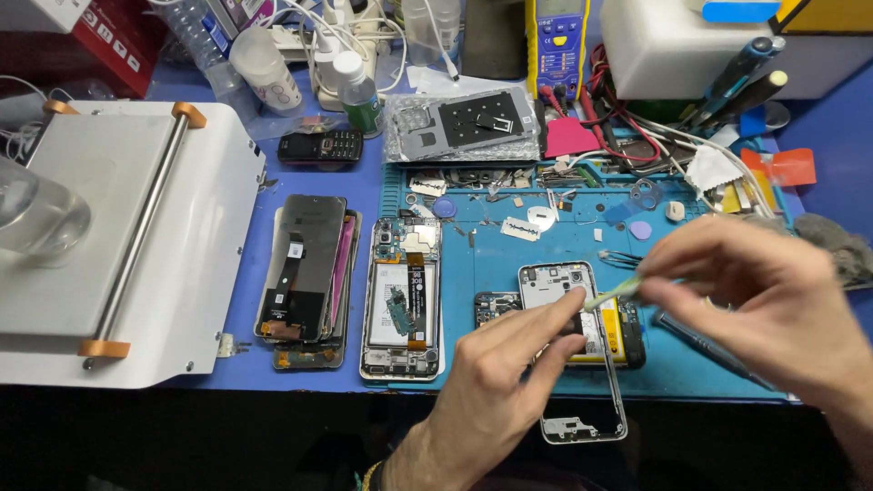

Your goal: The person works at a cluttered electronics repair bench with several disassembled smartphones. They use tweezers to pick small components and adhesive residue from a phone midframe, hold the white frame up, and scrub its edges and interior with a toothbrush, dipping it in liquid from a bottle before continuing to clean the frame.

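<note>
An opened phone (556,284) with its back off lies on the blue work mat (491,259), its yellow battery edge showing. My left hand (496,391) rests on it, index and thumb pressing near the middle of the frame. My right hand (768,305) hovers to the right, pinching a thin pale green stick tool (611,294) whose tip points at the phone's upper part. A small circuit board (496,307) sits just left of the phone.
A second opened phone (402,295) and a stack of screens (305,273) lie to the left. A white heating machine (118,241) fills the left side. Bottles, a yellow multimeter (556,41), cables and screwdrivers crowd the back. Tweezers (705,341) lie under my right hand.
</note>
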